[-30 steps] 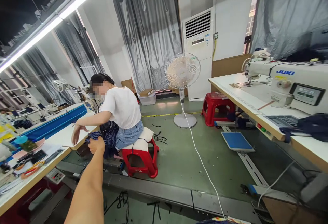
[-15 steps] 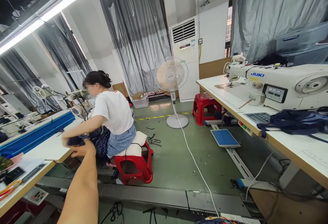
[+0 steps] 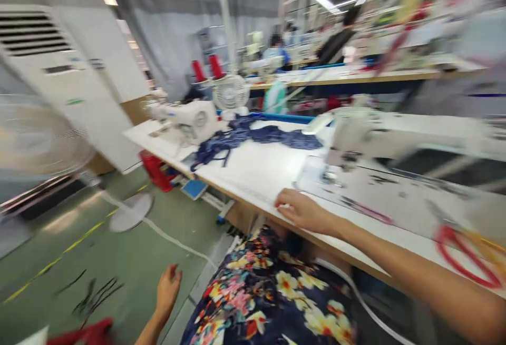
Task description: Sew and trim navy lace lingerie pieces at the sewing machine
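My left hand [image 3: 169,289] is over the floor at the lower left, its loosely bent fingers apart and holding nothing I can see. My right hand [image 3: 302,209] rests at the front edge of the white sewing table [image 3: 269,163], its fingers curled. A small white spot shows at those fingers; blur hides what it is. Beyond this hand lies dark blue fabric [image 3: 276,137] in a crumpled strip. Right of the hand are a sewing machine [image 3: 379,129], a thin pinkish tool [image 3: 371,212] and red-handled scissors [image 3: 466,255].
A second sewing machine [image 3: 193,121] stands at the table's far left end. On the floor are a fan [image 3: 130,212] with a trailing cord, a red stool [image 3: 156,171] and dark scraps [image 3: 97,295]. A floral garment [image 3: 272,292] covers my lap. Other people sit farther back.
The view has swung right, away from the co-worker in white. My left hand, earlier stretched out at dark blue cloth beside that person, is now without it. My right hand has come into view.
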